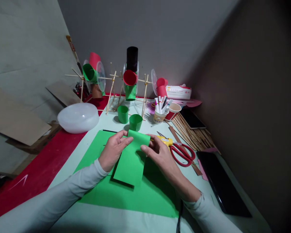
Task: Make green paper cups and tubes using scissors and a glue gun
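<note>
A strip of green paper [133, 161] is held up between both hands, its far end curling over toward me. My left hand [115, 147] pinches the strip's left edge near that curl. On the opposite edge, my right hand [158, 150] grips the paper with thumb and bent fingers. Beneath lies a large green sheet [99, 191], partly shaded by the strip and hands. Two short green paper tubes [123, 114] stand just beyond the curl. Red-handled scissors [181, 153] rest beside my right hand, with something yellow [165, 141] by their blades.
Wooden-stick frames [145, 94] carrying coloured paper tubes [130, 77] stand at the back. A white plastic bowl [78, 118] sits at left. To the right are a cup of markers [160, 115], a red cup [173, 111], bamboo sticks [192, 131] and a black flat device [223, 184].
</note>
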The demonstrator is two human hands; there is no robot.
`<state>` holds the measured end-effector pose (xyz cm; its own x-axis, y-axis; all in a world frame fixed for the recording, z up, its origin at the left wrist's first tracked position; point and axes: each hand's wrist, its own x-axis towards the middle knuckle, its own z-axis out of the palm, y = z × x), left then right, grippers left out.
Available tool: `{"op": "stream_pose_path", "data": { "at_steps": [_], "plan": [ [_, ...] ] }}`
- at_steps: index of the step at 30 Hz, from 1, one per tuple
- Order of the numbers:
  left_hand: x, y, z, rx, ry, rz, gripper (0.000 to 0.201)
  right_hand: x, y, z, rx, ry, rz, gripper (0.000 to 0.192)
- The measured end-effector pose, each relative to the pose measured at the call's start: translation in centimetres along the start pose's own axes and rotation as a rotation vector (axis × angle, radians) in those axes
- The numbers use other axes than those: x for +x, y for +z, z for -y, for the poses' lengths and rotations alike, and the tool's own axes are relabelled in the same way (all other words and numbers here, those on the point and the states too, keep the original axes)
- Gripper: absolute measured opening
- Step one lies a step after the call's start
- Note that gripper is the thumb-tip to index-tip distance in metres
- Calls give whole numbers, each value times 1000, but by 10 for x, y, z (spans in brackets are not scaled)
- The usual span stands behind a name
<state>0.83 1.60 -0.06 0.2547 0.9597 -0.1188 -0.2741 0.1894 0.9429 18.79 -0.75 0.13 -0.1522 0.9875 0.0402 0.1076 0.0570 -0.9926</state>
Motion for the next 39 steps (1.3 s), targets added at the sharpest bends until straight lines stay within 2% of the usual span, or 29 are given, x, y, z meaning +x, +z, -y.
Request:
{"op": "stream_pose_path", "data": {
  "at_steps": [3, 6, 12, 15, 21, 25, 33, 39],
  "plan": [
    [1, -1, -1, 26, 16, -18, 36, 2, 4, -4, 38, 37, 100, 33],
    [1, -1, -2, 18, 0, 3, 37, 3, 4, -4, 70, 41, 141, 25],
    [1, -2, -3, -18, -114, 128, 39, 6, -3, -6, 63, -5, 60, 25],
    [2, -3, -3, -25, -154, 150, 37, 7, -5, -11, 29, -45, 11, 27],
    [4, -4, -1, -56, -146, 104, 35, 3, -1, -13, -107, -161, -87, 16],
    [4, -4, 1, -57, -135, 79, 34, 1, 1, -11, -145, -186, -93, 11],
    [2, -6, 1, -41, -170, 61, 29, 2, 0, -10, -117, -132, -66, 23],
    [3, -3, -2, -93, -167, 39, 30, 0, -1, -8, -208, -263, -75, 20]
  ]
}}
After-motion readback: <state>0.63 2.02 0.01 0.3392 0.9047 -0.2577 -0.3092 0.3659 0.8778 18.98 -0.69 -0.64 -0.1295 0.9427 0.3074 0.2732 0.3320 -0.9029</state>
